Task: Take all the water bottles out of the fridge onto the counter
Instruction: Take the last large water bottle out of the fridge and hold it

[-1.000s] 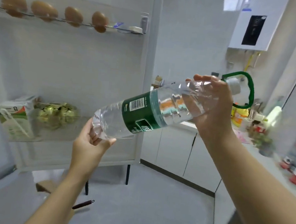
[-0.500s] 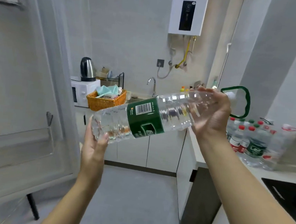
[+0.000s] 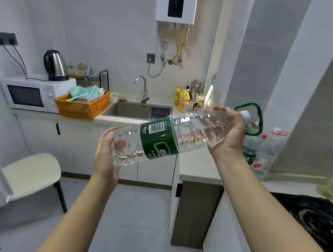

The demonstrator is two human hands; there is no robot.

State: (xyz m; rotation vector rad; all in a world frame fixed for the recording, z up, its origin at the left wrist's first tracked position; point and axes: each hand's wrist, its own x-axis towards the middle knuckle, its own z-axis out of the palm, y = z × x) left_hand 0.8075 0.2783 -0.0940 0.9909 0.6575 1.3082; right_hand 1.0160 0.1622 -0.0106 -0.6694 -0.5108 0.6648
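Two hands hold one large bottle (image 3: 160,141) tilted in the air, short of the bench (image 3: 198,167). Right hand (image 3: 227,137) fingers wrap it near the neck; left hand (image 3: 105,156) fingers curl round the base. Risk: the base slips from the left hand's loose hold; setting down may topple the standing bottles (image 3: 260,153).

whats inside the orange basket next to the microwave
The basket holds crumpled cloths: a light blue cloth on top and a pale cloth beside it. Anything under them is covered and cannot be seen.
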